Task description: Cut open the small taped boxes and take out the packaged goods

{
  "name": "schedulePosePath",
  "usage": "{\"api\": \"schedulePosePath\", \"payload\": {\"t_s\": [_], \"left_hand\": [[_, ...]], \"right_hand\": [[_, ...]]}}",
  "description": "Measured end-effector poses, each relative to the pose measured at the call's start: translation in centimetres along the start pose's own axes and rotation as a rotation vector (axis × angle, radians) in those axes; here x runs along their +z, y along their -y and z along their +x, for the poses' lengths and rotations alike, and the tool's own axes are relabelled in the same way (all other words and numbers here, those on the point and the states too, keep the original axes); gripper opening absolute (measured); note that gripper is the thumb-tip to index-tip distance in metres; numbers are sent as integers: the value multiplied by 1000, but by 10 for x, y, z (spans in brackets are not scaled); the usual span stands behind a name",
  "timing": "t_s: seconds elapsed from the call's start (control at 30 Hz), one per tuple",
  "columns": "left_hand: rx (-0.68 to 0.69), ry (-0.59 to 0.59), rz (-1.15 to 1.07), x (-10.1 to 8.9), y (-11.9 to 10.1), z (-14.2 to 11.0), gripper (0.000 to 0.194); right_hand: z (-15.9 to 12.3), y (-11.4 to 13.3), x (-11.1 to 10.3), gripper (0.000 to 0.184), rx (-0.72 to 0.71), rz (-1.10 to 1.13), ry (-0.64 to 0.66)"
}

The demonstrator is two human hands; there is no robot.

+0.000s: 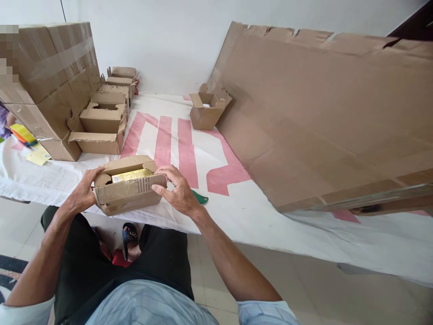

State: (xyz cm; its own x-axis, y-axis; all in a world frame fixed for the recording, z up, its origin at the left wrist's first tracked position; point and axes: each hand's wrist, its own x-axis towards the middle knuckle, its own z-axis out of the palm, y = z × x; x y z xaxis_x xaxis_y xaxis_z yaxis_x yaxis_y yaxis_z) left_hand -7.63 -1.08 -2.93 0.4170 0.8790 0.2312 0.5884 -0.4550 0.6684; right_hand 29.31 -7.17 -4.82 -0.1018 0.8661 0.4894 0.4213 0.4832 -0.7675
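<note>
A small open cardboard box is tilted at the front edge of the cloth-covered table. Inside it lies a gold carton with a barcode on its end. My left hand grips the box's left end, its fingers partly hidden behind the wall. At the right end my right hand holds the box, thumb on the near wall and fingers over the top edge. Just right of that hand, a green object rests on the cloth, partly covered by my wrist.
Stacked, taped cartons stand on the left, beside a row of small open boxes. Another open box sits farther back. A large cardboard sheet leans over the right side. Yellow paper lies at left.
</note>
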Motion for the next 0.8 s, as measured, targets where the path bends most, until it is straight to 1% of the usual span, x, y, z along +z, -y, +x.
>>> {"api": "schedulePosePath", "payload": {"t_s": [0.1,0.13,0.2,0.3,0.4,0.43,0.5,0.57,0.63,0.67,0.73,0.8], "left_hand": [[-67,20,-4,1,-6,-2,86],[-103,26,-10,1,-8,-2,86],[-160,22,-17,1,-12,-1,86],[-184,-8,-22,2,-17,1,80],[-199,-14,-67,6,-19,3,74],[-218,-12,-87,7,-19,4,72],[-268,-13,-122,10,-20,4,70],[-303,-20,-143,12,-20,4,69],[-305,-26,-135,14,-20,4,66],[-295,-30,-118,14,-20,4,65],[-268,-43,-75,14,-19,5,61],[-248,-58,-49,14,-18,7,60]], "right_hand": [[-11,-2,-2,15,-101,-22,-17],[-16,-4,-3,12,-139,-19,-19],[-27,-8,-5,19,-207,-33,-20],[-42,-10,-8,23,-270,-113,-9],[-50,-8,-6,32,-319,-160,-15],[-50,-6,-4,31,-324,-163,-28],[-48,-1,0,22,-291,-178,-62],[-41,6,4,22,-204,-217,-71],[-32,13,7,21,-97,-262,-38],[-26,17,8,17,-48,-281,-16],[-14,22,9,2,31,-317,9],[-1,27,11,23,94,-376,14]]}}
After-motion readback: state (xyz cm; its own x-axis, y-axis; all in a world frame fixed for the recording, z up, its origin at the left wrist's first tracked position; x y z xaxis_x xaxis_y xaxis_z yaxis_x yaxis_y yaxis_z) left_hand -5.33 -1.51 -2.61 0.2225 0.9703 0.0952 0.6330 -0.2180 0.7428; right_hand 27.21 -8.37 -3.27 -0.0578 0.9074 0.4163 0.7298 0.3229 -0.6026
